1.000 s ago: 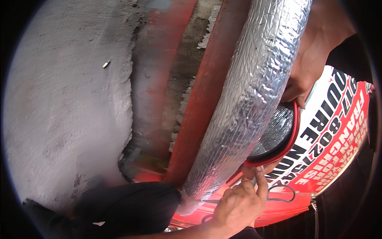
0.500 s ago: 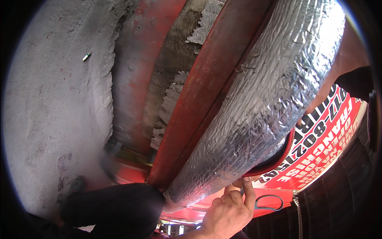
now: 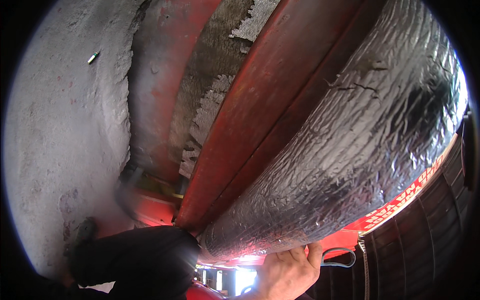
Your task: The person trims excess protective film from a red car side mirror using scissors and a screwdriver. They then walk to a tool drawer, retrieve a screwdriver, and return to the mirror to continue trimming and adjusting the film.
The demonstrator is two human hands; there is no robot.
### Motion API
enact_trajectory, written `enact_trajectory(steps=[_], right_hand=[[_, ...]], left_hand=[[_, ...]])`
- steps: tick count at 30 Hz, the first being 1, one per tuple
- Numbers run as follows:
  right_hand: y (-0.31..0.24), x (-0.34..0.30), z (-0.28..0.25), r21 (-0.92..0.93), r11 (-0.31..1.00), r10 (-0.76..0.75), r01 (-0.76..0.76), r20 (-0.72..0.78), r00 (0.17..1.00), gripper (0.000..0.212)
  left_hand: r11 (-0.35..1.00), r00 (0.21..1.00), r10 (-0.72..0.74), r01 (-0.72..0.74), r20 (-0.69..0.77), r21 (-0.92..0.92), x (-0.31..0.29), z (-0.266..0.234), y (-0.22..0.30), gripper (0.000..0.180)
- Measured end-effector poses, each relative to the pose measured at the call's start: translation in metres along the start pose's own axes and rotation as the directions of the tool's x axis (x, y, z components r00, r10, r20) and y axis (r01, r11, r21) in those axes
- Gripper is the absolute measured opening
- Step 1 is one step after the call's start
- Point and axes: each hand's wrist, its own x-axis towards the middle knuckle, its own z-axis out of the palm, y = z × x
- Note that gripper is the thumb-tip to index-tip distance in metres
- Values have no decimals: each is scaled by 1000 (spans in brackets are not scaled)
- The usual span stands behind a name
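One hand visible, left hand (image 3: 291, 272), fingers curled at lower edge of foil-wrapped duct (image 3: 320, 175); couldn't tell what they gripped. Grey handle loop (image 3: 354, 257) sat just right. Duct lay just above, long axis slanting lower left to upper right.

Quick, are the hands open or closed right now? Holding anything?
Left hand: fingers bent by the silver tube, grey loop beside them; can't tell if it's holding anything.
Right hand: not in view, so can't tell.
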Motion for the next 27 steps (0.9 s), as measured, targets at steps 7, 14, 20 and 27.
enact_trajectory(steps=[7, 14, 20, 27], right_hand=[[-1, -9, -1, -4, 1000, 28, -28, 0, 1000, 98], [-9, -9, 6, 15, 999, 34, -34, 9, 999, 97], [-2, -7, 7, 67, 998, 19, -17, -24, 1000, 97], [-7, 12, 23, 239, 969, -46, 60, -63, 997, 97]], left_hand=[[1000, 998, -3, 3, 61, 1, 1, 3, -2, 48], [999, 1000, 8, -8, -11, 44, 1, 3, -4, 55], [999, 1000, 11, -10, 26, -41, -8, 9, -2, 62], [924, 990, 138, -118, -30, 363, -9, 4, -5, 48]])
